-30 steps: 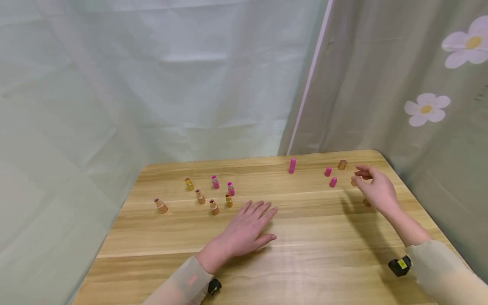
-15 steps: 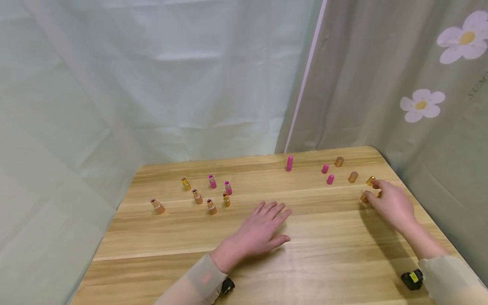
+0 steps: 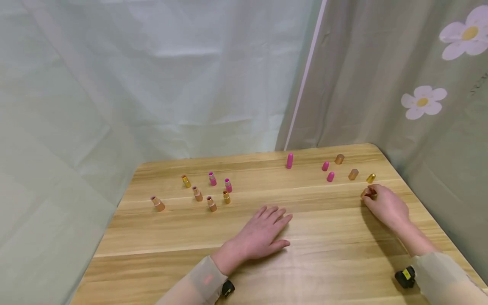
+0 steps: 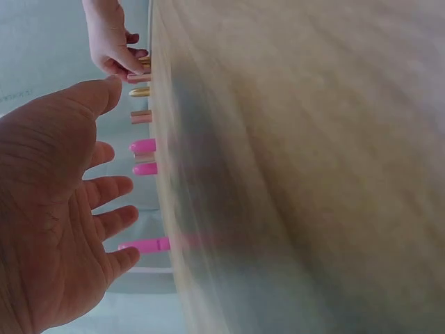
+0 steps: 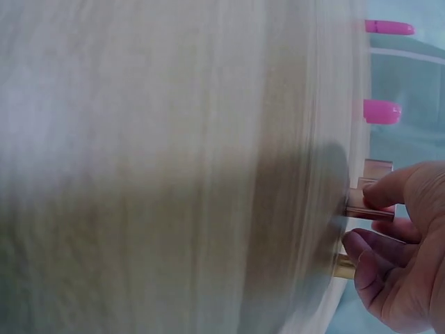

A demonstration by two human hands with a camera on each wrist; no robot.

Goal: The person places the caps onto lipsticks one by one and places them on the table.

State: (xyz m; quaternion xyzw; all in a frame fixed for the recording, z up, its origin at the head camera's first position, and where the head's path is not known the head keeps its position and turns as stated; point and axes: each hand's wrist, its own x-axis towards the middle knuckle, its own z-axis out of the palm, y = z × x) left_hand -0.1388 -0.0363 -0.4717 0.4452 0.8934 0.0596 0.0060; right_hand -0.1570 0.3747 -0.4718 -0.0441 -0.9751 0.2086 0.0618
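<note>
In the head view, my right hand (image 3: 388,207) pinches a copper-coloured lipstick cap (image 3: 364,193) at the table's right side. The right wrist view shows the thumb against this cap (image 5: 370,204), with a gold cap (image 5: 344,267) by the curled lower fingers. Just beyond stand a gold rounded cap (image 3: 371,178), a copper cap (image 3: 353,174) and another copper cap (image 3: 339,159). Two pink caps (image 3: 330,176) are left of them. My left hand (image 3: 257,235) is palm down low over the table's middle, fingers spread, holding nothing; its palm (image 4: 52,236) shows in the left wrist view.
Uncapped lipstick tubes in copper (image 3: 211,204), gold (image 3: 226,197) and pink (image 3: 228,185) stand in a loose group on the left of the wooden table (image 3: 152,245). A taller pink lipstick (image 3: 289,161) stands near the back edge. Curtains (image 3: 213,84) hang behind the table.
My right hand has left the copper cap farther back, which now stands by itself, and come nearer to pinch another copper cap. The left hand has shifted slightly right, still spread.
</note>
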